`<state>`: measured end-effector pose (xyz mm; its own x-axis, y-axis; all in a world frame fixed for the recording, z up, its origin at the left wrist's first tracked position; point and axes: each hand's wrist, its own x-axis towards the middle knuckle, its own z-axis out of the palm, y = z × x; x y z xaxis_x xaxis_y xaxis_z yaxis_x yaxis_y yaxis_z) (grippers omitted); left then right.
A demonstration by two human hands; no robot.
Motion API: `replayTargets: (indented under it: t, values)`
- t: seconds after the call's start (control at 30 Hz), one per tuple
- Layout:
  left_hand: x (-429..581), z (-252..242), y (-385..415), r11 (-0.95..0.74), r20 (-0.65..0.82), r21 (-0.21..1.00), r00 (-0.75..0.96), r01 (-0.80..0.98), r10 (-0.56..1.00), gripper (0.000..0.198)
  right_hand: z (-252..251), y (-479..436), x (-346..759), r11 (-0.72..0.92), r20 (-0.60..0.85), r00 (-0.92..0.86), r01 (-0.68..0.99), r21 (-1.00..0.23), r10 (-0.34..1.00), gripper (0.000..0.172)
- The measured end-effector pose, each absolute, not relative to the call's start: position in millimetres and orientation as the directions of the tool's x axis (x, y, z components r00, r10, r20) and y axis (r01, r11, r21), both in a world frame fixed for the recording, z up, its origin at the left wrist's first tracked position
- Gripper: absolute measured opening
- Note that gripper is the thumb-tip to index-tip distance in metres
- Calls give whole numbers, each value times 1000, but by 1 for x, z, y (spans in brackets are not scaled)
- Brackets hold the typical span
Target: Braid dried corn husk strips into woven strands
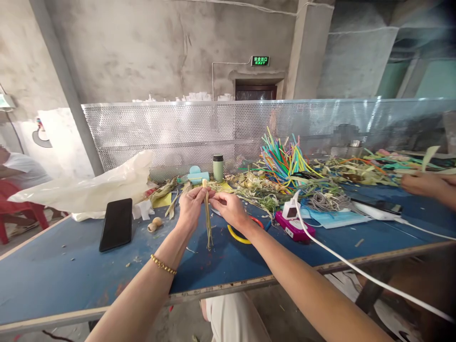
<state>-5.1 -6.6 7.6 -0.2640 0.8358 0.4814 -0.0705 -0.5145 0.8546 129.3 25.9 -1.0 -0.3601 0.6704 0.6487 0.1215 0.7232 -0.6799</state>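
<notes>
My left hand (191, 204) is closed around the upper part of a narrow bundle of dried husk (208, 224), held upright above the table. Its pale, blunt top shows over the fingers, and its frayed lower ends hang down. Close beside it, my right hand (230, 207) is pinched, fingertips at the bundle's right side. Whatever lies between those fingertips is too small to make out. A yellow and red ring (239, 236) lies partly hidden under my right wrist.
A black phone (116, 225) and a small tan ball-like piece (155, 224) lie left on the blue table (153, 270). Husk scraps, colourful sticks (285, 159) and a green bottle (218, 168) stand behind. A white cable crosses from a purple power strip (294, 226). Another person's hand (423, 187) is at right.
</notes>
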Motion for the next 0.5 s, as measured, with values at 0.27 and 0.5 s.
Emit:
replayTargets:
  t: [0.27, 0.5]
  values:
    - [-2, 11, -13, -539, 618, 783, -286, 311, 732, 26, -2, 23, 126, 707, 634, -328, 196, -679, 700, 21]
    - [0, 11, -15, -553, 669, 729, -253, 403, 698, 28, -2, 22, 124, 723, 652, -343, 142, -676, 677, 12]
